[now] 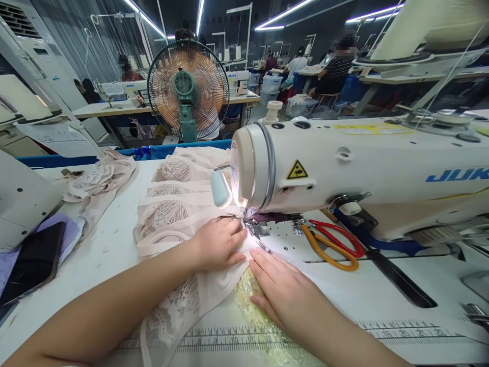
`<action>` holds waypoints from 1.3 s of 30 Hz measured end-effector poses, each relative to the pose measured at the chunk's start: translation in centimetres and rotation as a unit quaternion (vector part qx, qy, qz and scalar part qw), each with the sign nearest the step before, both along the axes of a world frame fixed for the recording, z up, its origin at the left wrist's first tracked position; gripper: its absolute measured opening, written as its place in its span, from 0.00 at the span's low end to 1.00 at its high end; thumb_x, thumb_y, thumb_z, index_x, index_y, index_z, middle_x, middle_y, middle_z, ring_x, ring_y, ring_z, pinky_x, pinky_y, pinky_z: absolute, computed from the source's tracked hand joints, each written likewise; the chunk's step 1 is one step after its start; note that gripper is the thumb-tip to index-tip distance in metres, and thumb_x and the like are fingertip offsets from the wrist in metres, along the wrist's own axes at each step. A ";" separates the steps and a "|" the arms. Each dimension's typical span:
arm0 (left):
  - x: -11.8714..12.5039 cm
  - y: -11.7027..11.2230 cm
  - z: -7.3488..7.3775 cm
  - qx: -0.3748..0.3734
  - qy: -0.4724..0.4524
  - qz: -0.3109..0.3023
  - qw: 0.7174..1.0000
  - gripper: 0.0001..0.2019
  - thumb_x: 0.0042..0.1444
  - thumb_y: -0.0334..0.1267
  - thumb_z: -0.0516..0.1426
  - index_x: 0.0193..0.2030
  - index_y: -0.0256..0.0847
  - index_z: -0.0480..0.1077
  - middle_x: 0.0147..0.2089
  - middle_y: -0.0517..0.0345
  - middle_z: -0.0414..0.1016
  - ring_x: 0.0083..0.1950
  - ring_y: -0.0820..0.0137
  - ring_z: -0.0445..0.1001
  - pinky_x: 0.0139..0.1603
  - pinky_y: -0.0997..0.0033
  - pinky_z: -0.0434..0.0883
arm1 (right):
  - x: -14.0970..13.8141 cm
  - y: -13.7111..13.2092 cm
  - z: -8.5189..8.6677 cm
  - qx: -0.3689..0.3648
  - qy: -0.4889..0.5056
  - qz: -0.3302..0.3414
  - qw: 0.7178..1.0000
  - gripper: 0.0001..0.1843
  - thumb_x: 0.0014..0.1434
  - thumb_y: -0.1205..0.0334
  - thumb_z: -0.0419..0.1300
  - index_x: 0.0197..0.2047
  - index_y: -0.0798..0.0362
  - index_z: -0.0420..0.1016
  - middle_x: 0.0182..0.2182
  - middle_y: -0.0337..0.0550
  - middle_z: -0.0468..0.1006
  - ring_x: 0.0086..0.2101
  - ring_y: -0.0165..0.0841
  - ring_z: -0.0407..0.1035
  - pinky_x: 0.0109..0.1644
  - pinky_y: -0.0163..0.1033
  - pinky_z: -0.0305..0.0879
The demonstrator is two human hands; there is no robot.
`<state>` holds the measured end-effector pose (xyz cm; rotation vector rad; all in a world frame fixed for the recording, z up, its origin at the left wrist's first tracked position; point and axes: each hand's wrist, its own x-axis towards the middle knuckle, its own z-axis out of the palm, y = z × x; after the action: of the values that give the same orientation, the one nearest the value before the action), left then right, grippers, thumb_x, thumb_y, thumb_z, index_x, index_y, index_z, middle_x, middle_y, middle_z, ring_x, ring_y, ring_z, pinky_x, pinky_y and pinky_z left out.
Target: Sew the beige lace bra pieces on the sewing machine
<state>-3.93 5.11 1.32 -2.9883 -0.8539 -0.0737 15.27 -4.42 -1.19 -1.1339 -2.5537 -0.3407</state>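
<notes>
A pale pink lace bra lies partly under the needle area of a white sewing machine. On its fabric, just left of the presser foot, my left hand rests palm down with fingers lightly bent and lying flat. My right hand has its fingers stretched out, their tips touching the fabric's edge in front of the foot. A thin metal piece shows beside those fingers; I cannot make out what it is. Several more lace bras are laid in a row behind my left arm.
Scissors with orange and red handles lie right of the needle, near a black-handled tool. Printed ruler scales run along the front. A phone and loose lace pieces are left. A fan and people stand beyond.
</notes>
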 end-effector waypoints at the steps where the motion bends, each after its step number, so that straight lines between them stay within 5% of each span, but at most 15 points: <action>1: 0.0 0.0 0.0 0.000 -0.002 -0.003 1.000 0.24 0.59 0.52 0.51 0.54 0.35 0.64 0.49 0.45 0.69 0.49 0.57 0.67 0.50 0.57 0.66 | 0.0 0.0 0.0 -0.001 0.002 -0.002 1.000 0.21 0.62 0.60 0.50 0.51 0.64 0.72 0.51 0.54 0.74 0.51 0.42 0.68 0.51 0.46 0.70; 39: -0.4 1.3 -0.4 0.009 -0.019 -0.016 1.000 0.27 0.59 0.53 0.51 0.56 0.32 0.65 0.52 0.43 0.70 0.52 0.54 0.67 0.52 0.53 0.67 | -0.5 0.2 -0.7 -0.027 0.046 -0.030 0.998 0.22 0.60 0.57 0.56 0.52 0.62 0.71 0.53 0.53 0.72 0.53 0.43 0.66 0.53 0.45 0.66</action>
<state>-4.34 6.37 0.94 -2.9933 -0.8042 -0.1399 14.75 -4.25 -1.86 -1.2198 -2.4667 -0.2299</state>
